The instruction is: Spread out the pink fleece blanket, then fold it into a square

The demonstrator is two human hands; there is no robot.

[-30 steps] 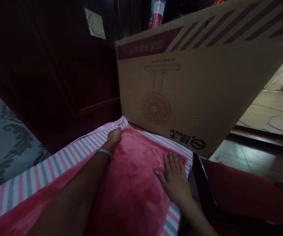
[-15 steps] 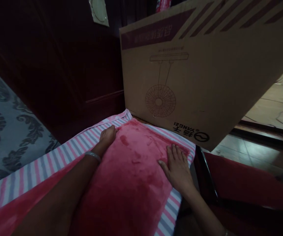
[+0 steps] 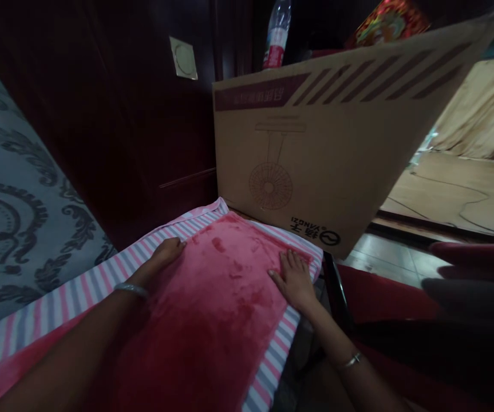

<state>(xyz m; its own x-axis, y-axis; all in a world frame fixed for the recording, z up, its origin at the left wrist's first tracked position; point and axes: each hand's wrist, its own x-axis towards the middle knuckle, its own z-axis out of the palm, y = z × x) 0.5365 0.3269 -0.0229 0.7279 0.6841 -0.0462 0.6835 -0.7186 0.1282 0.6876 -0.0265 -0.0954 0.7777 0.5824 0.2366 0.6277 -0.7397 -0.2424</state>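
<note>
A plush pink cloth (image 3: pixel 221 297) lies spread on top of a pink, grey and white striped cloth (image 3: pixel 79 286). My left hand (image 3: pixel 161 257) rests flat on the pink cloth's left edge, a bracelet on its wrist. My right hand (image 3: pixel 293 277) presses flat, fingers together, on the far right corner of the pink cloth, close to the striped border. Neither hand grips anything.
A large cardboard box (image 3: pixel 315 154) with a fan drawing stands just beyond the cloths. Dark wooden panelling (image 3: pixel 135 126) fills the back left. A grey patterned fabric (image 3: pixel 15 189) lies at left. A bottle (image 3: pixel 277 34) stands behind the box. Red upholstery (image 3: pixel 384 297) sits at right.
My left hand has slid back along the pink cloth's left edge toward me. The right hand stays flat at the far right corner. The camera has tilted up and pulled back.
</note>
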